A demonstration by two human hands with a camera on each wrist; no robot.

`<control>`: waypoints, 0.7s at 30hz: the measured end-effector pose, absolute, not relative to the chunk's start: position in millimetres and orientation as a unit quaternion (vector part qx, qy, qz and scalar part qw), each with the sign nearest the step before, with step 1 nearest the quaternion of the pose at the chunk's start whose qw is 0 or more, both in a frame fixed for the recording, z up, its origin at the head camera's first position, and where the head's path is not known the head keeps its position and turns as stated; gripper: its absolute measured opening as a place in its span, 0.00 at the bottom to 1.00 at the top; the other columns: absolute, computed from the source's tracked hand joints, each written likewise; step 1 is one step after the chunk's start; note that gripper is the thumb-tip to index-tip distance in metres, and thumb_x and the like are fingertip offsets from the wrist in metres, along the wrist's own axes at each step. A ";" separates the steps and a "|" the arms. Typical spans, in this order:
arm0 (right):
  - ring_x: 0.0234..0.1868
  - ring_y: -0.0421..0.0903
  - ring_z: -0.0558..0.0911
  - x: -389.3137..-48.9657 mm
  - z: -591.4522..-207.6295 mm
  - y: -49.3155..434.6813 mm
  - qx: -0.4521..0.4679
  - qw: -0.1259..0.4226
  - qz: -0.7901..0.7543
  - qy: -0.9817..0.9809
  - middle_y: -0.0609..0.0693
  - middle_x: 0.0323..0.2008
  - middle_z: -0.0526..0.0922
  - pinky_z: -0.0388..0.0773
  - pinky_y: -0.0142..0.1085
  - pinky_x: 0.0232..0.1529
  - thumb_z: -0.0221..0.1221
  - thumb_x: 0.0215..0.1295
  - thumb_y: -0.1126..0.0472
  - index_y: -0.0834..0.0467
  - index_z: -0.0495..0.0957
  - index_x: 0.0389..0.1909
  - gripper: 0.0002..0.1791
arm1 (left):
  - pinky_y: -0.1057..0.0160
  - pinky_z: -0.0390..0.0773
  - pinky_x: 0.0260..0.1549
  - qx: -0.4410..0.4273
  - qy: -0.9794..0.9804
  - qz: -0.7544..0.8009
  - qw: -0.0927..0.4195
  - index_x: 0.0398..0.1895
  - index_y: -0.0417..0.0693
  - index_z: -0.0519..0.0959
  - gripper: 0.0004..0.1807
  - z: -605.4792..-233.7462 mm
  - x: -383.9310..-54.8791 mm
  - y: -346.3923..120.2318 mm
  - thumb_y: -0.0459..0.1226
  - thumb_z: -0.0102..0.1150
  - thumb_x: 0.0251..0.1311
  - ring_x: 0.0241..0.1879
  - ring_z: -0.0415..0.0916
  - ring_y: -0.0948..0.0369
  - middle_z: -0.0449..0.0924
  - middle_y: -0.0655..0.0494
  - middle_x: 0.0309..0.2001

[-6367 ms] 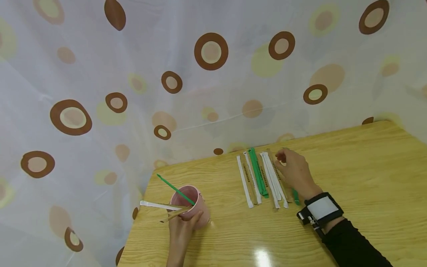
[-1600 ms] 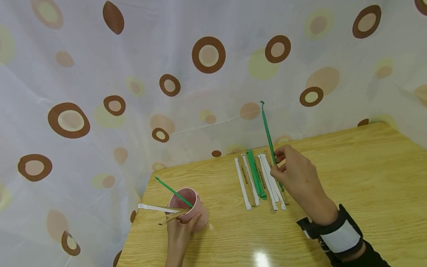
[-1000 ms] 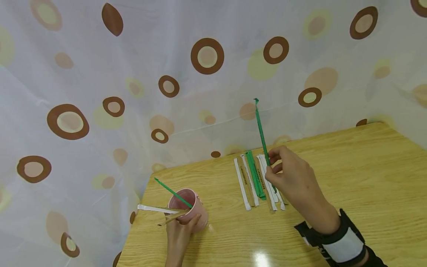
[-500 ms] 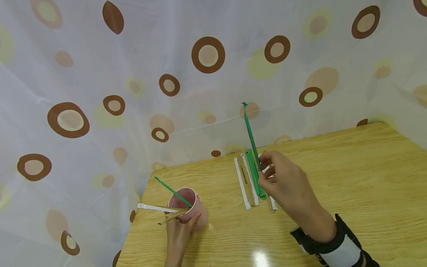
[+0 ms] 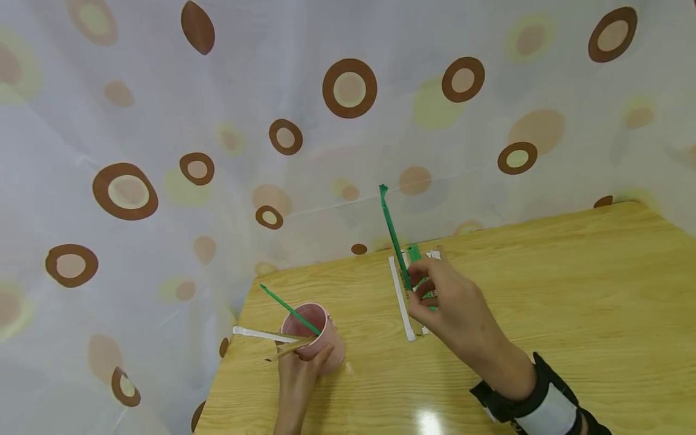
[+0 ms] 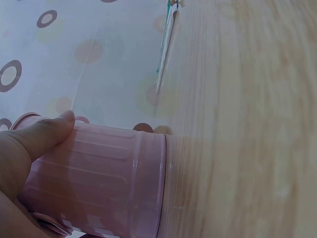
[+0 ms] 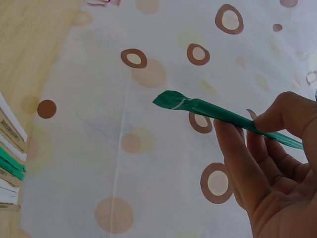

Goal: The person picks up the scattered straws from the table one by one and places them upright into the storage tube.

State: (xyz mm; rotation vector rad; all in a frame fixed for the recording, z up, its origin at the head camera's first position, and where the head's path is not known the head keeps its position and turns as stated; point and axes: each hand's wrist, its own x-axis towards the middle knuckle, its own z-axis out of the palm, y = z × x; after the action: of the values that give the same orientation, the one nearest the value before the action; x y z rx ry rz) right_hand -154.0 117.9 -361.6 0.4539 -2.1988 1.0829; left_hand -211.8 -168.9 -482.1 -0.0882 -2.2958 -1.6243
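My right hand [image 5: 457, 308] pinches a green paper-wrapped straw [image 5: 393, 226] between thumb and fingers, held tilted above the row of straws. In the right wrist view the crumpled wrapper end of this green straw [image 7: 171, 100] points away from the thumb. At the left, my left hand [image 5: 296, 377] grips a pink ribbed cup [image 5: 333, 353] that stands on the table. Leaning in its mouth are a green straw [image 5: 288, 308], a white one [image 5: 263, 334] and brown ones [image 5: 288, 348]. The cup's ribbed side [image 6: 99, 168] fills the lower left wrist view.
Wrapped straws lie side by side on the wooden table [image 5: 571, 290]; a white straw [image 5: 401, 302] is leftmost, and my right hand hides much of the row. A spotted curtain [image 5: 380, 145] hangs behind the table's back edge.
Reaching at the row's right end earlier, my right hand has picked up a green straw and carried it left over the other straws. My left hand stays on the cup.
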 end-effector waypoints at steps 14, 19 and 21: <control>0.35 0.40 0.84 -173.4 -382.4 94.2 0.267 0.295 0.431 -0.810 0.47 0.39 0.79 0.83 0.25 0.34 0.62 0.58 0.76 0.58 0.75 0.49 0.19 | 0.62 0.73 0.60 -0.030 -0.808 -0.567 0.157 0.67 0.36 0.66 0.44 -482.3 -208.9 -167.4 0.32 0.81 0.46 0.63 0.73 0.49 0.76 0.42 0.60; 0.37 0.41 0.85 -190.1 -391.6 83.2 0.319 0.316 0.416 -0.791 0.50 0.39 0.80 0.83 0.25 0.36 0.63 0.58 0.76 0.61 0.74 0.49 0.18 | 0.67 0.72 0.59 -0.037 -0.802 -0.573 0.166 0.66 0.35 0.66 0.44 -482.2 -210.6 -167.2 0.30 0.81 0.45 0.62 0.73 0.48 0.76 0.41 0.60; 0.37 0.42 0.85 -198.5 -397.4 78.4 0.340 0.323 0.413 -0.781 0.50 0.39 0.80 0.83 0.24 0.37 0.64 0.58 0.75 0.61 0.74 0.49 0.19 | 0.69 0.72 0.59 -0.043 -0.797 -0.579 0.169 0.66 0.34 0.66 0.45 -482.6 -212.0 -167.3 0.29 0.81 0.44 0.62 0.73 0.48 0.76 0.41 0.60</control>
State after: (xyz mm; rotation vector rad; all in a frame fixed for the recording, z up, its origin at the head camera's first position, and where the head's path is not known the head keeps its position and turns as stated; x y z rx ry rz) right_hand -198.5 78.4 -397.4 0.8916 -2.0495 1.0854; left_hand -212.0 -167.3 -482.6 -0.1229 -2.2646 -1.6444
